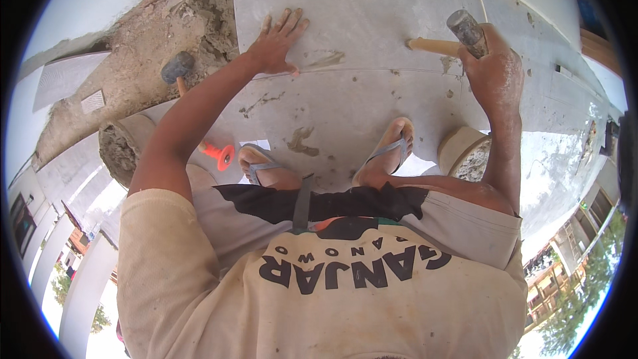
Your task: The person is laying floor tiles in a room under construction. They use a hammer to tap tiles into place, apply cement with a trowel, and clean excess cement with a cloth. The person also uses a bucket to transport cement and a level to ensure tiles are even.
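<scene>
At 12 o'clock: tile (372, 10), lying beneath the left hand (278, 45), which is resting flat, fingers spread, gripping nothing. At 2 o'clock: mallet (467, 32); the right hand (493, 70) is clenching it beside its head, handle (435, 46) pointing toward 9 o'clock.

Readable print for us: beige T-shirt (399, 319) on the camera wearer. We get two rows of block capitals across the chest, upside down from our side, both curving. Big black row (359, 275) sits nearer the collar; smaller dark row (359, 251) runs just above it in frame, partly lost in a fold.
</scene>
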### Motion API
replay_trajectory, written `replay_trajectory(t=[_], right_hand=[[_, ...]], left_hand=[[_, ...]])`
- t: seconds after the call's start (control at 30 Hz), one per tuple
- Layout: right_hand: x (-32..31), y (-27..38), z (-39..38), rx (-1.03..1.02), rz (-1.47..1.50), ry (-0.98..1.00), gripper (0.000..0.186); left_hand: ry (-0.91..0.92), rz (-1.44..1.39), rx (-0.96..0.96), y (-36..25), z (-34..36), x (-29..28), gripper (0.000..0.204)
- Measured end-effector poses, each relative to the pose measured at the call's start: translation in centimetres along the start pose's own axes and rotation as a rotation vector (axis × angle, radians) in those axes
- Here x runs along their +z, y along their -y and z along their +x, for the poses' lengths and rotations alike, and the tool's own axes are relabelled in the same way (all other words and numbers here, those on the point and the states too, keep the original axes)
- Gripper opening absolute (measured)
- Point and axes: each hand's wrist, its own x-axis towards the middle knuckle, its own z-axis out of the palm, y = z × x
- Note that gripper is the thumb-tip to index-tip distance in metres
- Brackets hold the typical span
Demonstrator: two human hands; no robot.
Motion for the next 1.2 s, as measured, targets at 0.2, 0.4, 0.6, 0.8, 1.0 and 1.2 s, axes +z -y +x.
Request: replay_trajectory(t=[0.2, 0.4, 0.6, 0.8, 1.0, 1.2], right_hand=[[-1.4, 2.5, -0.2, 0.013, 0.192, 0.021, 0.034], [0.3, 0.4, 0.4, 0.001, 0.245, 0.011, 0.031], [5.8, 0.2, -3.4, 0.100, 0.612, 0.435, 0.043], [15.4, -0.3, -7.8, 0.327, 0.773, 0.894, 0.070], [22.9, -1.1, -11.3, 0.206, 0.501, 0.691, 0.087], [21.5, 0.1, -10.8, 0.052, 0.394, 0.726, 0.069]], left_hand=[[-0.054, -0.042, 0.005, 0.6, -0.5, 0.6, 0.129], [-0.015, -0.010, -0.016, -0.6, 0.0, -1.0, 0.129], [-0.012, -0.028, -0.057, -1.2, -0.3, -1.4, 0.127], [-0.038, -0.045, -0.032, -1.8, 0.0, -1.4, 0.129], [-0.047, -0.039, -0.046, -2.3, 0.3, -1.3, 0.132], [-0.047, -0.059, -0.063, -2.1, 0.2, -1.2, 0.133]])
